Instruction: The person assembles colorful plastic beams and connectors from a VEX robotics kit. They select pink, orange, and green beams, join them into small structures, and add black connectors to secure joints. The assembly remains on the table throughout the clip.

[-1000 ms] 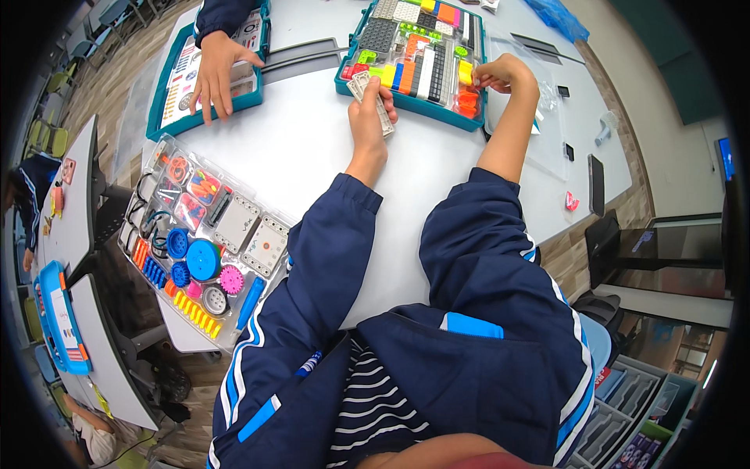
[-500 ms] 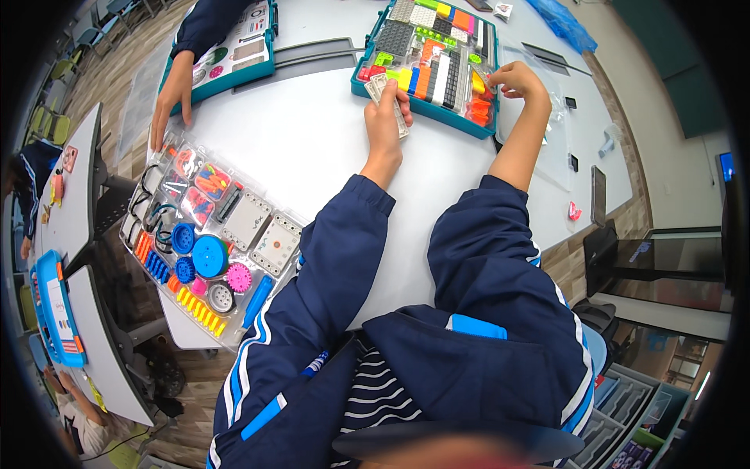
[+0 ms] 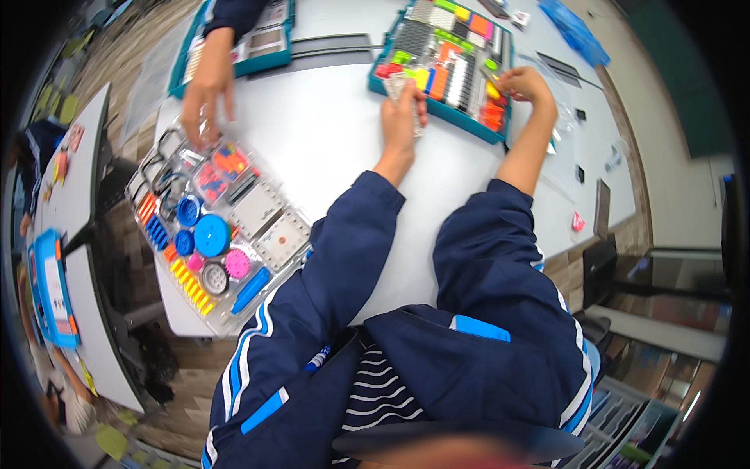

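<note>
Left hand (image 3: 399, 127): your fingers clamped a pale plastic plate (image 3: 396, 84).
Right hand (image 3: 533, 86): your fingertips bunched above the teal case (image 3: 447, 116); grip was unclear.

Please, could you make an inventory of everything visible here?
Brick case: one, teal, upper middle.
Bricks: many, multicoloured, in brick case.
Second case: one, teal, top left.
Flat piece: one, pale, in left grip.
Parts tray: one, transparent, table's left side.
Round parts: three, blue, in parts tray.
Plastic sheet: one, blue, top right.
Work table: one, white, centre.
Side case: one, blue, far left.
Chairs: several, green, upper left.
Co-worker's hand: one, bare, over parts tray.
Sleeves: two, navy, centre.
Left grip: one, bare, brick case's left corner.
Right grip: one, bare, brick case's right side.
</note>
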`<state>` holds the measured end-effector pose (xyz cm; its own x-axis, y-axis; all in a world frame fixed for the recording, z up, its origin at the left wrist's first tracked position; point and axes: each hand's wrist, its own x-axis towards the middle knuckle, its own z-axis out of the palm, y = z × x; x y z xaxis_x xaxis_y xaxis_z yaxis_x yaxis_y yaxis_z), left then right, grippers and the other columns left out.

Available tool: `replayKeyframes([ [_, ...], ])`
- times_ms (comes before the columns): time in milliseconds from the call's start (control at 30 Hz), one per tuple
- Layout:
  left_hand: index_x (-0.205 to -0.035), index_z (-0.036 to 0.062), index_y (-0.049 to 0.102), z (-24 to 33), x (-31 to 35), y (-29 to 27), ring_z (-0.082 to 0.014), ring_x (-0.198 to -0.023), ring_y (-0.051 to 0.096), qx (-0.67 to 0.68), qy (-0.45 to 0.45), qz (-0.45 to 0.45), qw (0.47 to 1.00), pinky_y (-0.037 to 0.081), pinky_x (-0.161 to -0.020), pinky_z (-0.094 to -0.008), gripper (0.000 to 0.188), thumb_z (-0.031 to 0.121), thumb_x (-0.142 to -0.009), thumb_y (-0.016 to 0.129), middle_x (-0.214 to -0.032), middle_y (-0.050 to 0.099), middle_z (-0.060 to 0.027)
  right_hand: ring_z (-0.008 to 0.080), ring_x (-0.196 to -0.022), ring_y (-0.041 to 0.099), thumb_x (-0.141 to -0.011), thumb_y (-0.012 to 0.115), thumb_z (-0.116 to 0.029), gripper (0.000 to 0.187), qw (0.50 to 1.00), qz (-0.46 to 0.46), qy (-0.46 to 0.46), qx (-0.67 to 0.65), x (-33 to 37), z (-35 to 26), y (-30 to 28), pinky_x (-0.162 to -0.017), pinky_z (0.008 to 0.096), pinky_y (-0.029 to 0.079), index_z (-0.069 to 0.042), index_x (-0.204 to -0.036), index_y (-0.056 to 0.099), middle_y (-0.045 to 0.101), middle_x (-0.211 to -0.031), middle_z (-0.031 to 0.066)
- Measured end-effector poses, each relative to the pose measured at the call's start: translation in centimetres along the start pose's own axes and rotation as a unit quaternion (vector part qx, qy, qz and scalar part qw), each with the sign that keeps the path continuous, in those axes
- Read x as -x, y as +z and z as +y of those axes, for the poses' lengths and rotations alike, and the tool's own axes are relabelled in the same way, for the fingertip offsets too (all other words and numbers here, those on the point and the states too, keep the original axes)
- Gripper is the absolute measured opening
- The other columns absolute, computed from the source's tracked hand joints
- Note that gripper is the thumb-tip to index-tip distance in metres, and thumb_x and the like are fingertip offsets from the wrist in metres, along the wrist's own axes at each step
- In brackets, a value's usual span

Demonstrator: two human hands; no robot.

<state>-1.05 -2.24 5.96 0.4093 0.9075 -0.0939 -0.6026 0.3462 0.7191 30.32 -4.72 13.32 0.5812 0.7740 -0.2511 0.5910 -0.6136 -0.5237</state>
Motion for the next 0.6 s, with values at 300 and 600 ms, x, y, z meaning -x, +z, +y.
replayKeyframes([
  [300, -0.093, 0.0100, 0.060, -0.7, -0.3, 0.4, -0.0095, -0.046, 0.055, 0.048, -0.024, 0.016, 0.998, 0.045, -0.041, -0.0237, 0.067, 0.072, -0.104, 0.036, -0.065, 0.059, -0.0017, 0.0133, -0.086, 0.067, -0.092, 0.076, -0.041, 0.039, 0.978, 0.023, -0.204, -0.039, 6.2, -9.9, -1.6, -0.077, 0.0300, 0.053, -0.009, -0.114, 0.076, 0.073, -0.098, 0.0040],
  [600, -0.092, 0.0113, 0.057, -0.7, -0.5, -1.1, -0.0118, -0.054, 0.050, 0.098, 0.042, -0.017, 0.994, 0.040, -0.047, -0.0276, 0.052, 0.055, -0.103, 0.031, -0.071, 0.054, -0.0014, 0.0152, -0.079, 0.070, -0.093, 0.078, -0.043, 0.051, 0.938, -0.186, -0.257, 0.139, 11.0, -20.1, 9.0, -0.066, 0.0319, 0.061, 0.003, -0.114, 0.072, 0.073, -0.092, 0.0099],
])
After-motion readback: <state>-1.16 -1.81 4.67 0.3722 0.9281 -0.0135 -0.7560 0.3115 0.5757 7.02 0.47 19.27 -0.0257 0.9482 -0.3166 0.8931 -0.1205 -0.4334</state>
